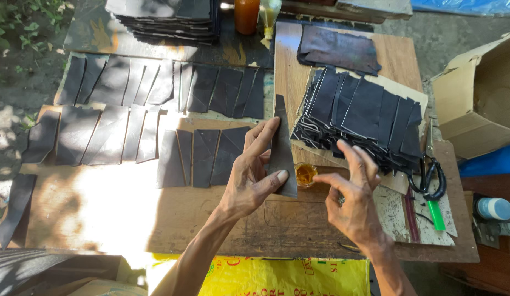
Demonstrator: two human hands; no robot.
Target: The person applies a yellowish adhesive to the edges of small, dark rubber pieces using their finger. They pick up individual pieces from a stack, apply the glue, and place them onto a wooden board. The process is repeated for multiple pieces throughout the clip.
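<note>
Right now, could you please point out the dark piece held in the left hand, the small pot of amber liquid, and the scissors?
dark piece [281, 143], head view, on its upper middle.
small pot of amber liquid [305, 174], head view, on the liquid surface.
scissors [433, 178], head view, on the black handle loop.

— Where is there room around the left hand [249, 178]?

— Below it and to its left the desk [101, 214] lies bare. Above, rows of dark leather pieces [205, 156] cover the board.

— And the right hand [353, 197]?

— A small glue cup [306, 174] sits just between the hands. The fanned leather stack [364, 118] blocks the space above, black scissors [430, 178] and a green marker [436, 215] lie to its right.
</note>
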